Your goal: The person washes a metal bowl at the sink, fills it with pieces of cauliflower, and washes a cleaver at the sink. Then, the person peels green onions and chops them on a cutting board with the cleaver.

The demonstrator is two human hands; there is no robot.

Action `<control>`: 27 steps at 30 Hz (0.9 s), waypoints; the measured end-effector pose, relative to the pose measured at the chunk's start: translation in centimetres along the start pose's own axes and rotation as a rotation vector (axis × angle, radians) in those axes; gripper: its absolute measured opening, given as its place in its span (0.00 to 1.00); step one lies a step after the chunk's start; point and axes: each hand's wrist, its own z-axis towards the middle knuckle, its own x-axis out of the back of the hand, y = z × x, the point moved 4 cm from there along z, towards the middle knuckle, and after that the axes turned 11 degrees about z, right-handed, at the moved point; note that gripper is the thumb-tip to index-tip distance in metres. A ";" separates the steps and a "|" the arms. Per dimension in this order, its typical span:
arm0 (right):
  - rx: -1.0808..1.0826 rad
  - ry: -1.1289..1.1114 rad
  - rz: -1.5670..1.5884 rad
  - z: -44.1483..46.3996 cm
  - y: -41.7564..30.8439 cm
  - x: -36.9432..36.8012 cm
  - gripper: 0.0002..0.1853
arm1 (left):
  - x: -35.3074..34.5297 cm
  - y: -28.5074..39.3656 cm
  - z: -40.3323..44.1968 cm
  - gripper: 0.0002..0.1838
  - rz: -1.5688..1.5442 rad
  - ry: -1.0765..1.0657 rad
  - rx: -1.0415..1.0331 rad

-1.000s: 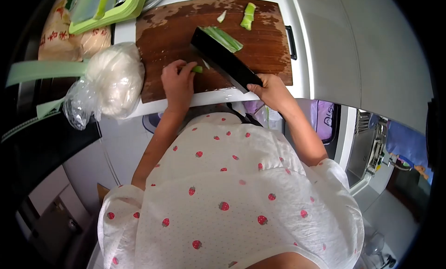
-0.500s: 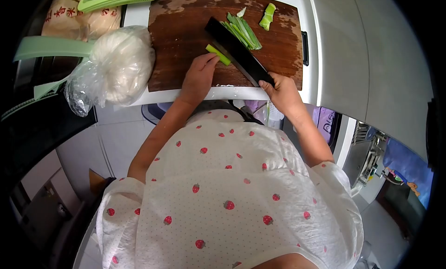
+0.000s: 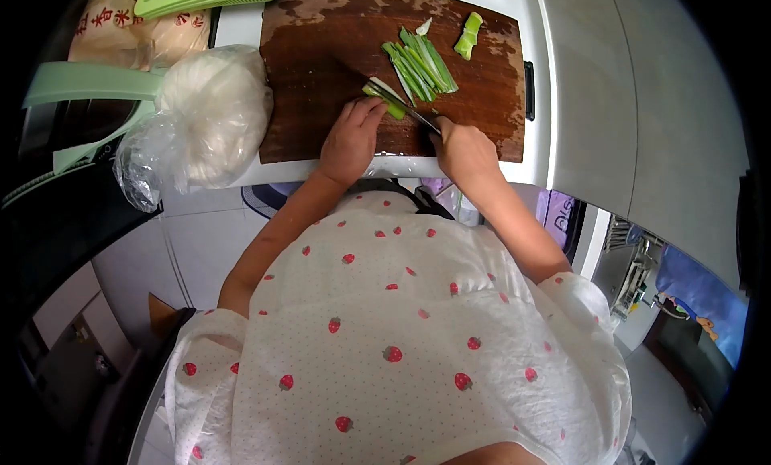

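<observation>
On the brown wooden cutting board (image 3: 313, 63), my left hand (image 3: 350, 142) presses its closed fingertips on a short green stalk piece (image 3: 394, 108). My right hand (image 3: 468, 154) grips the handle of a knife (image 3: 419, 119), seen nearly edge-on, its blade standing upright along the stalk. A pale sliver lies against the blade's far side. Just beyond the knife is a heap of green strips (image 3: 421, 63), with a small white piece (image 3: 424, 26) at its top. A knobby green stalk end (image 3: 468, 36) rests farther right.
A clear plastic bag with something white inside (image 3: 213, 116) sits left of the board, beside a pale green strap (image 3: 92, 85). Behind it are a printed sack (image 3: 136, 38) and green trays (image 3: 205, 1). A black handle (image 3: 529, 91) is at the board's right edge.
The knife has turned from its broad face showing to edge-on and moved onto the green stalk piece. My right hand has shifted slightly left. More of the green strips shows now.
</observation>
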 end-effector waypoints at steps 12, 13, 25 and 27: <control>0.021 0.058 0.267 -2.3 0.9 2.0 0.10 | 0.0 -0.2 -0.6 0.15 -0.048 0.084 -0.016; 0.037 0.031 0.207 -2.6 0.9 2.0 0.10 | -0.1 -0.3 -0.6 0.15 -0.051 0.083 -0.019; 0.018 0.068 0.177 0.1 0.2 -0.3 0.10 | -0.2 -0.3 -0.4 0.17 -0.035 0.050 -0.041; -0.008 0.080 0.273 0.3 0.7 0.0 0.10 | -0.2 -0.2 0.0 0.17 -0.034 0.028 -0.048</control>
